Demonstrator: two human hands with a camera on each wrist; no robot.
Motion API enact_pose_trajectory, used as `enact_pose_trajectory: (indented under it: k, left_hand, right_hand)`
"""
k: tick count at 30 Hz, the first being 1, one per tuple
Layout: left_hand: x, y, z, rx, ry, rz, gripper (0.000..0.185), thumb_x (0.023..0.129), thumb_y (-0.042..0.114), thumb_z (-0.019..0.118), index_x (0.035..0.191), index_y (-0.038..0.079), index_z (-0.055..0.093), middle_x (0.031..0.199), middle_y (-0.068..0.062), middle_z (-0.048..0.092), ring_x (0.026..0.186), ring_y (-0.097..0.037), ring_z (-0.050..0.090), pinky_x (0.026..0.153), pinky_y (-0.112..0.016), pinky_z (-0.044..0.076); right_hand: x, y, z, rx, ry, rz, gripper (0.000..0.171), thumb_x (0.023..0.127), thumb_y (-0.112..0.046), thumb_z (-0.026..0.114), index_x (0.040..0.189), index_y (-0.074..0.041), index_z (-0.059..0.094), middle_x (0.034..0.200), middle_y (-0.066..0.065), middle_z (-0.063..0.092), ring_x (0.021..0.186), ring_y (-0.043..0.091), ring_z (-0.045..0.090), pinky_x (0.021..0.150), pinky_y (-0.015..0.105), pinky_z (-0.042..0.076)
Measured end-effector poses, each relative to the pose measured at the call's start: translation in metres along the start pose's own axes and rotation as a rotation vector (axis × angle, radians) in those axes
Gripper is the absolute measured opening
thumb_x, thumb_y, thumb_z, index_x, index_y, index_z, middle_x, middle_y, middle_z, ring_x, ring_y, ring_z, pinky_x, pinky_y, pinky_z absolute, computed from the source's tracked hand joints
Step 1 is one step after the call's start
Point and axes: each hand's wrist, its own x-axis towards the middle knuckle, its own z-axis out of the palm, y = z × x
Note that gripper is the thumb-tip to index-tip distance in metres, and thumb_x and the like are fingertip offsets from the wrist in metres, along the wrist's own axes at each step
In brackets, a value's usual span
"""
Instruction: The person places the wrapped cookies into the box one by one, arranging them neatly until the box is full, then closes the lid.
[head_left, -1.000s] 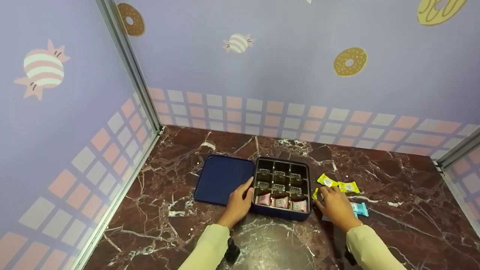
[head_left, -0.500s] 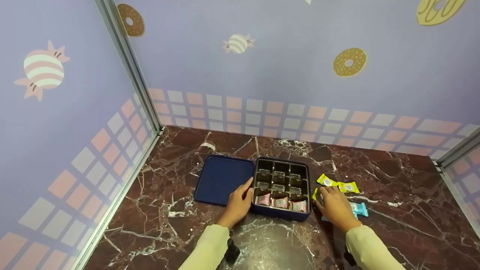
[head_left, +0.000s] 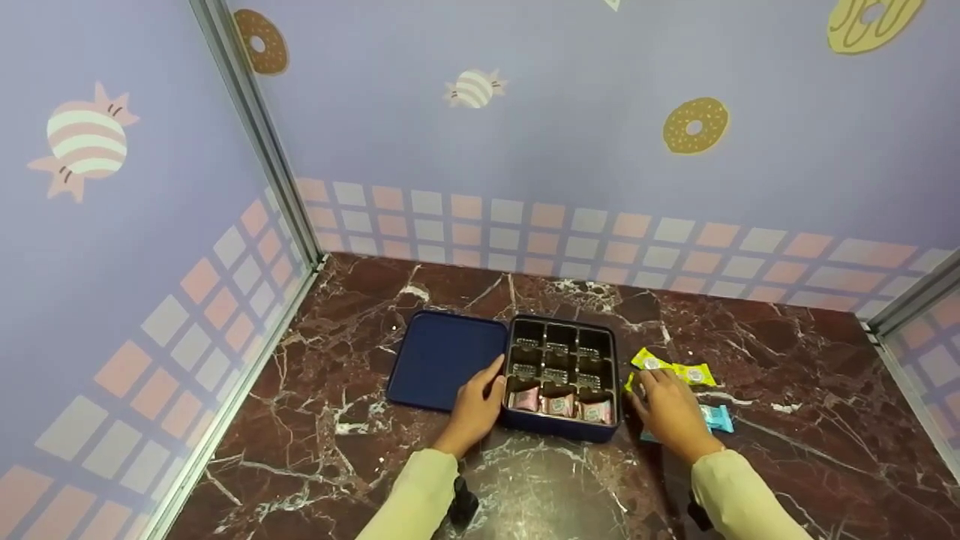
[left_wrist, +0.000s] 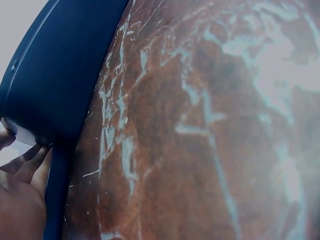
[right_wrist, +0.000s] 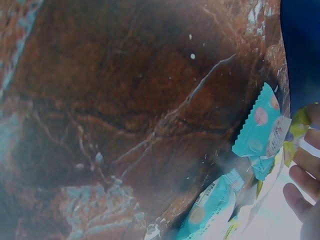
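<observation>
While three pink sweets (head_left: 559, 405) fill the near row of the box (head_left: 561, 429), six cells stay empty: left hand (head_left: 474, 409) rests relaxed against the box, right hand (head_left: 670, 411) pinches a yellow sweet (head_left: 630, 384) beside it.

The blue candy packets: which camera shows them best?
The right wrist view: the blue candy packets fill its right side, close enough to show their jagged edges. The head view shows only a bit past the right hand; the left wrist view shows none.

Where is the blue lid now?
In the head view, the blue lid lies flat on the marble table, directly left of the divided box, beside the left hand.
</observation>
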Motion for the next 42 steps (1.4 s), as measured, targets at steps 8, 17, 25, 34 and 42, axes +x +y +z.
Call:
enact_pose_trajectory:
  k: [8, 17, 25, 34, 42]
  left_hand:
    - [-0.001, 0.001, -0.001, -0.008, 0.0, 0.017, 0.043, 0.102, 0.023, 0.049, 0.144, 0.011, 0.048, 0.136, -0.014, 0.058, 0.128, -0.031, 0.053, 0.108, -0.046, 0.042]
    - [-0.001, 0.0, 0.0, 0.0, 0.007, 0.005, 0.043, 0.102, 0.022, 0.049, 0.143, 0.012, 0.048, 0.135, -0.014, 0.059, 0.128, -0.03, 0.054, 0.107, -0.046, 0.042]
    - [-0.001, 0.0, 0.0, -0.002, -0.006, -0.003, 0.044, 0.102, 0.023, 0.048, 0.145, 0.013, 0.047, 0.136, -0.013, 0.058, 0.129, -0.031, 0.053, 0.107, -0.047, 0.042]
    - [-0.001, 0.0, 0.0, -0.002, -0.001, 0.005, 0.043, 0.102, 0.023, 0.048, 0.144, 0.012, 0.048, 0.134, -0.014, 0.059, 0.128, -0.031, 0.054, 0.107, -0.047, 0.043]
    - [0.0, 0.0, 0.001, 0.009, 0.01, 0.007, 0.043, 0.101, 0.022, 0.049, 0.143, 0.011, 0.049, 0.133, -0.014, 0.06, 0.126, -0.031, 0.055, 0.107, -0.046, 0.043]
  right_hand:
    - [0.002, -0.002, -0.005, 0.017, 0.046, -0.02, 0.018, 0.079, -0.011, 0.076, 0.085, -0.005, 0.061, 0.082, 0.011, 0.062, 0.082, 0.032, 0.058, 0.076, 0.048, 0.048]
    - [0.004, -0.003, -0.012, 0.008, 0.049, -0.037, 0.018, 0.08, -0.013, 0.076, 0.086, -0.007, 0.06, 0.086, 0.011, 0.063, 0.086, 0.032, 0.056, 0.081, 0.047, 0.047]
    - [0.008, -0.005, -0.018, 0.016, 0.031, -0.037, 0.017, 0.084, -0.017, 0.074, 0.089, -0.008, 0.061, 0.089, 0.01, 0.063, 0.089, 0.031, 0.056, 0.086, 0.047, 0.046]
    - [0.011, -0.011, -0.024, 0.02, 0.026, -0.043, 0.017, 0.085, -0.019, 0.074, 0.092, -0.009, 0.062, 0.091, 0.009, 0.063, 0.093, 0.03, 0.055, 0.086, 0.047, 0.046]
    - [0.014, -0.016, -0.027, 0.017, 0.035, -0.066, 0.017, 0.086, -0.021, 0.074, 0.092, -0.011, 0.061, 0.092, 0.007, 0.062, 0.093, 0.028, 0.054, 0.079, 0.044, 0.044]
